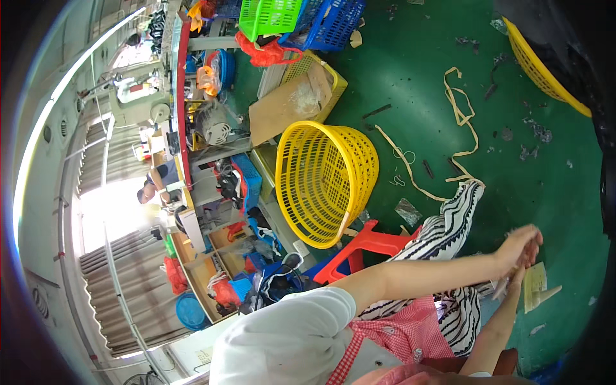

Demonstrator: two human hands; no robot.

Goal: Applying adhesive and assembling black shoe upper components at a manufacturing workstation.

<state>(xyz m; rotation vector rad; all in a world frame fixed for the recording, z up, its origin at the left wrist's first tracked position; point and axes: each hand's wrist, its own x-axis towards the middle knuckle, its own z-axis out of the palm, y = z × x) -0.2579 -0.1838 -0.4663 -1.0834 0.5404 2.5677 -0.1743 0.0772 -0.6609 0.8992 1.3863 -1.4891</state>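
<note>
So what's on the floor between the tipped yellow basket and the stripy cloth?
In the head view, between yellow basket and striped cloth: a red plastic stool and green floor.

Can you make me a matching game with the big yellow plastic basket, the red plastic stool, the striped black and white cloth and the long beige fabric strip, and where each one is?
Things:
1. big yellow plastic basket
2. red plastic stool
3. striped black and white cloth
4. long beige fabric strip

Places or states:
A. snaking loose over the green floor
B. tipped on its side, its opening showing
C. draped just behind the person's outstretched arm
D. low on the floor, right under the tipped basket

Pairs: 1-B, 2-D, 3-C, 4-A
</note>
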